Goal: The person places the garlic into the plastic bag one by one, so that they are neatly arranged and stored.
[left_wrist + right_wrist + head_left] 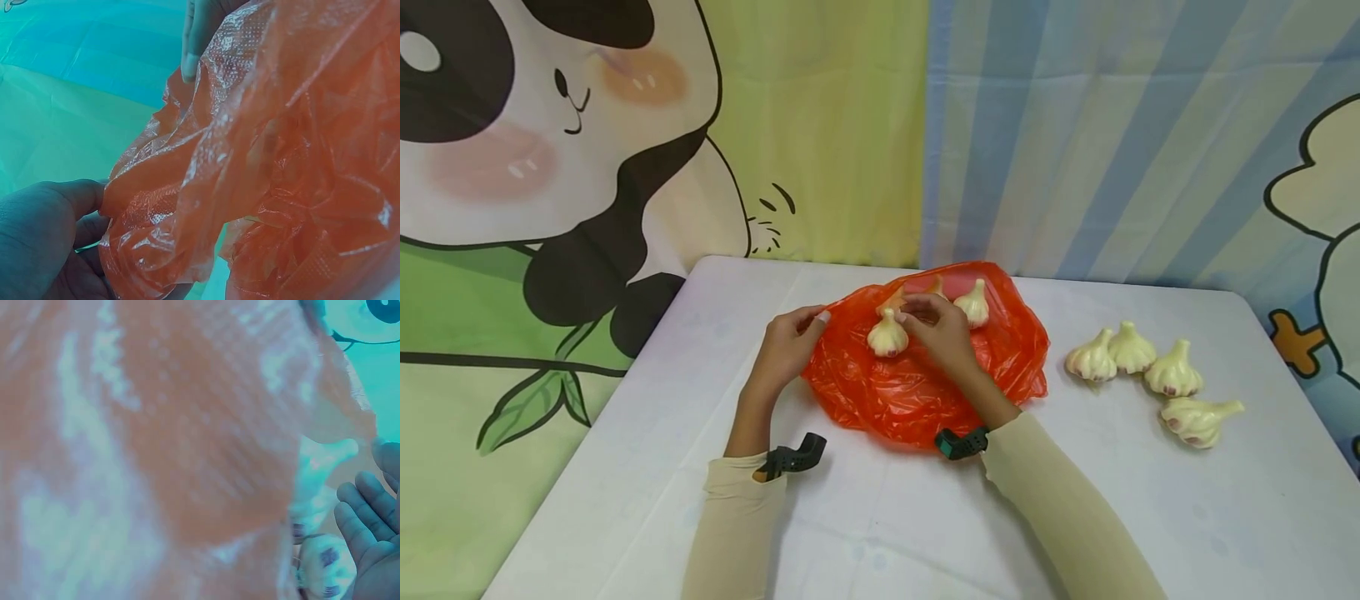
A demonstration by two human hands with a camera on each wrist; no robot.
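A crumpled, translucent red plastic bag (917,400) lies spread on the table. My left hand (786,346) pinches its left edge between thumb and fingers, and the left wrist view shows the film (150,206) gathered there. Over the bag reaches my right hand (942,333), fingertips right at the stem of a garlic bulb (887,337). From the right wrist, the fingers (356,525) look relaxed and spread beside garlic bulbs (325,565). Another bulb (973,307) sits at the back of the bag, and more show orange through the film, partly hidden.
Several loose garlic bulbs (1175,371) are grouped on the white table (880,533) to the right of the bag. Behind the far table edge hangs a printed curtain (820,150) with a panda. Wrist cameras (961,444) stick out from both wrists.
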